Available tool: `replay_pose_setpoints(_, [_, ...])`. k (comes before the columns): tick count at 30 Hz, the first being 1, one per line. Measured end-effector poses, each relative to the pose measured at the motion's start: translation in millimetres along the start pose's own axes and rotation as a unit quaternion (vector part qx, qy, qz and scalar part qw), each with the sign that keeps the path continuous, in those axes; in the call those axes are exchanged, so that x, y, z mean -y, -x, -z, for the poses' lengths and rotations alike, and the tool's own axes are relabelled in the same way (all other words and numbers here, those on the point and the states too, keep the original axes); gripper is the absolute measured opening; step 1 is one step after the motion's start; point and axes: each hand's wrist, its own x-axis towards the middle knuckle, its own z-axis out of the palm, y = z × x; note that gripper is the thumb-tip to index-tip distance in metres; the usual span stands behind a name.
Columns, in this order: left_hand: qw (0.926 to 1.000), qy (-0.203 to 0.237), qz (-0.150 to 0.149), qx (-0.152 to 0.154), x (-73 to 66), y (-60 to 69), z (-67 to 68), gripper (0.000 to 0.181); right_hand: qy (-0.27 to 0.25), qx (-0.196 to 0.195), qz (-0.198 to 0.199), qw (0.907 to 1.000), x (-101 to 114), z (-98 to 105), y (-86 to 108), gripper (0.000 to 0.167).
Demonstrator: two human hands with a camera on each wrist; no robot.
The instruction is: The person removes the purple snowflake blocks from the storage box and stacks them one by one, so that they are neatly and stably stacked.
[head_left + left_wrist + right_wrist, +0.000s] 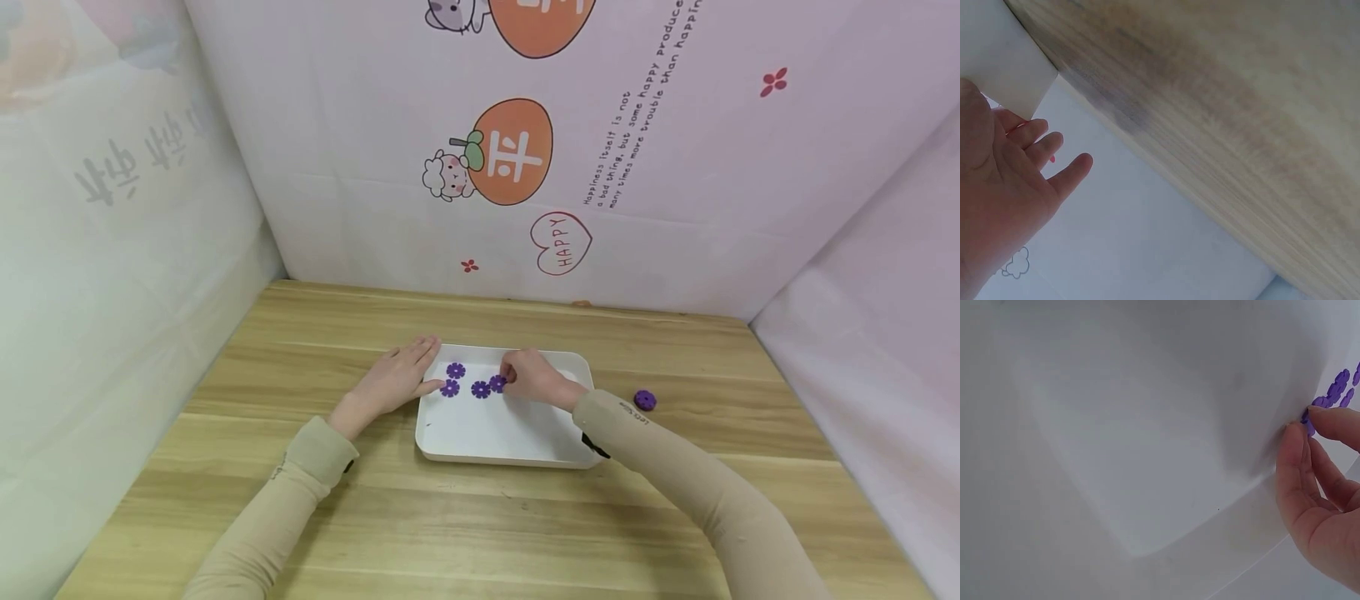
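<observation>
Several purple snowflake-shaped discs lie in a white tray (pixel 487 437). My right hand (pixel 534 377) is over the tray's upper right part and pinches a purple snowflake disc (pixel 1308 427) between thumb and fingertips. Directly left of those fingertips lies another purple disc (pixel 481 390). My left hand (pixel 393 377) rests at the tray's left rim with its fingers extended. Its thumb tip reaches over the rim to the lower left disc (pixel 450 388); whether it touches cannot be told. Just above is the upper left disc (pixel 456 371). In the left wrist view, the left hand (pixel 1013 169) shows no held object.
Right of the tray, a purple piece (pixel 645 400), maybe stacked discs, lies on the wooden table (pixel 465 533) near the right forearm. Printed white cloth (pixel 360 183) hangs behind the table, with pale cloth on both sides.
</observation>
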Motion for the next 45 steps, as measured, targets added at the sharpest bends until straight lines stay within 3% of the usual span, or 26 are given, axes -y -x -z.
replay_pose_setpoints(17, [0.9999, 0.007, 0.005, 0.006, -1.5, 1.4, -0.8, 0.077, -0.005, 0.019, -0.013, 0.9997, 0.2, 0.3, 0.9, 0.012])
replay_pose_setpoints(45, [1.0000, 0.006, 0.000, 0.004, -0.4, 0.8, 0.1, 0.077, 0.000, 0.028, 0.012, 0.9996, 0.7, 14.2, 7.4, 0.013])
